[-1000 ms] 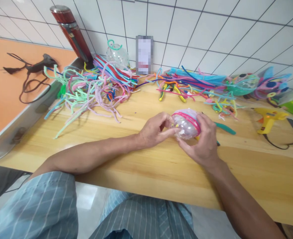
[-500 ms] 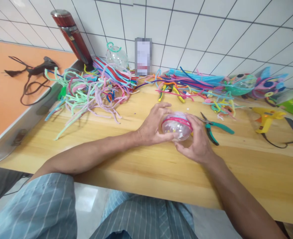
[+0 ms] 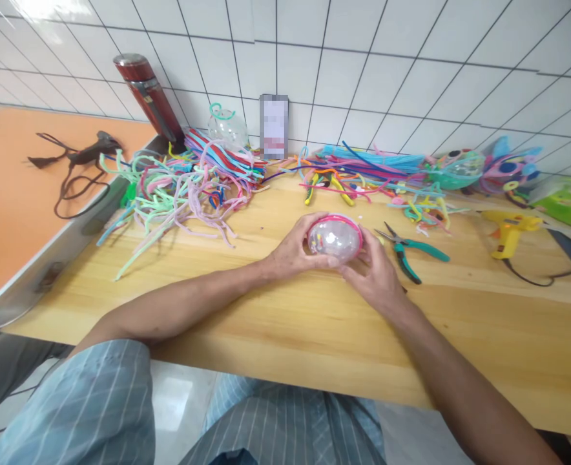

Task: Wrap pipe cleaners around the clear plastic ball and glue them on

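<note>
A clear plastic ball [image 3: 332, 240] with pink pipe cleaner round its far rim is held between my two hands, just over the wooden table. My left hand [image 3: 292, 248] grips its left side, the thumb along the near bottom edge. On the other side my right hand [image 3: 375, 268] has its fingers and thumb curled on the ball. Small coloured bits show through the clear wall at the left. Teal-handled pliers [image 3: 406, 250] lie open on the table beside my right hand.
Tangled pipe cleaners [image 3: 183, 194] cover the back left, more [image 3: 373, 161] the back centre. Yellow-handled pliers [image 3: 329, 184] lie among them. A red thermos [image 3: 150, 100] and a phone [image 3: 274, 126] stand by the wall. To the right are a yellow glue gun [image 3: 508, 229] and decorated clear balls [image 3: 460, 169].
Both hands have tilted the ball, so its smooth clear side faces me and the pink band has moved to the far edge. The camera view has shifted slightly.
</note>
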Demonstrator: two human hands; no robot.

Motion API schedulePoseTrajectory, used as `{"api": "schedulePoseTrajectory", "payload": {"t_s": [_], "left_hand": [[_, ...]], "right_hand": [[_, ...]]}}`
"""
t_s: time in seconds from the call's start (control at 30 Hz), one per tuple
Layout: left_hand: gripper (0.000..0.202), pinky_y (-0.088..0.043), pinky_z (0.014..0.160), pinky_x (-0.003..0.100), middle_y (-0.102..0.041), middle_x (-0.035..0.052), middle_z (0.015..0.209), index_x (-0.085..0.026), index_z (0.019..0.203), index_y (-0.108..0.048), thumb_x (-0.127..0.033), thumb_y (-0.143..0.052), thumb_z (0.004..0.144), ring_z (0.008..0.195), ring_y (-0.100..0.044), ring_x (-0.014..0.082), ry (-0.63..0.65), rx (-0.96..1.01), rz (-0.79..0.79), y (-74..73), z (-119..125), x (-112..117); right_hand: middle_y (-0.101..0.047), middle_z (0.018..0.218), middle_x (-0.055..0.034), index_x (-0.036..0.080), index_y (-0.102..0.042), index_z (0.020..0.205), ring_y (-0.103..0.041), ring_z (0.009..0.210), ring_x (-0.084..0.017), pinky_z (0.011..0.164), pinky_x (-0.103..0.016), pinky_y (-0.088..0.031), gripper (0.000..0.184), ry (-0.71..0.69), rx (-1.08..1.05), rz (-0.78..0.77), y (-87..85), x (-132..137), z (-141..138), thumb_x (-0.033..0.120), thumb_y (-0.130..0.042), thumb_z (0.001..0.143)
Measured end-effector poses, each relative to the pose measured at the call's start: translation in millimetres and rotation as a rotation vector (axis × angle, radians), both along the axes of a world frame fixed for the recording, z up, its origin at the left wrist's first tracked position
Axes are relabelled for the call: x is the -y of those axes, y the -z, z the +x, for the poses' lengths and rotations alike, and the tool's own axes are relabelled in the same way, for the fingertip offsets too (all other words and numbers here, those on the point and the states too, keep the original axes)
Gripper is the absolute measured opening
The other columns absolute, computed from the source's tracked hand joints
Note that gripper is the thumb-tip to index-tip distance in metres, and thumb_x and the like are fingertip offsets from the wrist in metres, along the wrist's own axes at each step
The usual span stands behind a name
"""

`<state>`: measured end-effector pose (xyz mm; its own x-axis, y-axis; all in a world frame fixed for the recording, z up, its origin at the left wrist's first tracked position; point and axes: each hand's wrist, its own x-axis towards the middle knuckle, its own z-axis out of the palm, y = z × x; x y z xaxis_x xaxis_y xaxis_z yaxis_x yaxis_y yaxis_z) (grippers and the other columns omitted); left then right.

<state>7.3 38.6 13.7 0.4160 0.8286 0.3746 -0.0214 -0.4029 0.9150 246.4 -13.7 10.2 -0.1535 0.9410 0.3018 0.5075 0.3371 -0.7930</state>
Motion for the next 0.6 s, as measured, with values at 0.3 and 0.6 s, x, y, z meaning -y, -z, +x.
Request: {"api": "schedulePoseTrajectory", "payload": {"t_s": [0.3,0.6], "left_hand": [[0.086,-0.058,0.114,0.051,-0.053,0.0164,0.162,-0.028,0.16,-0.045,-0.065,-0.078,0.09,0.142,-0.061,0.0342,0.055,0.023,-0.156,-0.8,-3,-1],[0.102,-0.041,0.133,0.058,-0.051,0.0219,0.165,-0.02,0.166,-0.036,-0.057,-0.085,0.085,0.156,-0.051,0.0394,-0.014,-0.208,0.109,3.9,-4,-7]], "right_hand": [[-0.059,0.164,-0.0136,0.032,-0.048,0.161,-0.064,0.144,-0.035,0.114,-0.053,-0.061,0.081,-0.009,-0.302,-0.158,-11.8,-2,2,0.059,-0.08,0.091],[-0.064,0.16,-0.0097,0.031,-0.06,0.149,-0.06,0.149,-0.033,0.123,-0.055,-0.053,0.065,-0.002,-0.371,-0.176,-14.1,-8,7,0.054,-0.08,0.092]]}}
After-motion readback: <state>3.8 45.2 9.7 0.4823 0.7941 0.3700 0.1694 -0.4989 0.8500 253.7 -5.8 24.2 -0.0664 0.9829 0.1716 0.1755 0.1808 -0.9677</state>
